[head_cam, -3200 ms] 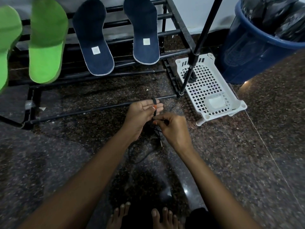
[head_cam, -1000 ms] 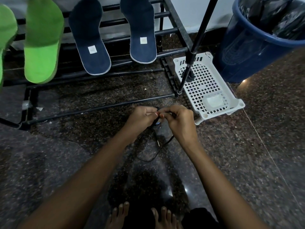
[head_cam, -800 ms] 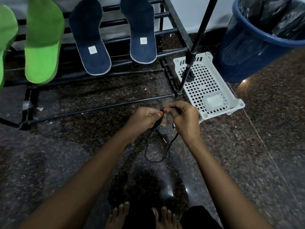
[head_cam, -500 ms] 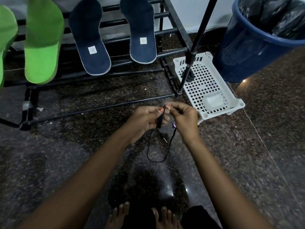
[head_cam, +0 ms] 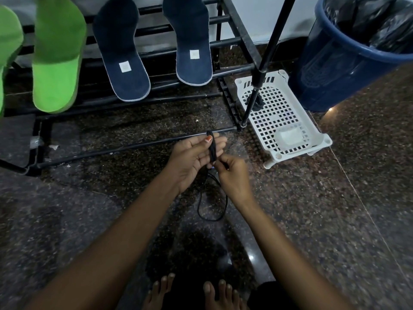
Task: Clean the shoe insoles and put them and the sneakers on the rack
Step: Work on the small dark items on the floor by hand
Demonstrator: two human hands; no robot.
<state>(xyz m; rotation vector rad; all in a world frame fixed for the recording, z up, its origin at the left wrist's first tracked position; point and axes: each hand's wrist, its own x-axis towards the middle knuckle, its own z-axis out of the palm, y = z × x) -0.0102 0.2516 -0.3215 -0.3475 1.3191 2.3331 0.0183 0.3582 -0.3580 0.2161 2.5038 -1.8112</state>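
Your left hand (head_cam: 192,157) pins the wound black lace (head_cam: 212,148) under its thumb; your right hand (head_cam: 232,175) pinches the tail. It is light and floppy, so pinch tight. 4 insoles (head_cam: 125,63) lean on the rack (head_cam: 243,34).

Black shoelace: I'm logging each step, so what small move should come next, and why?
Probably one more wrap around the bundle. The left hand pins the coiled black shoelace under its thumb, the right hand pinches the lace just below, and a loose length hangs beneath both hands.
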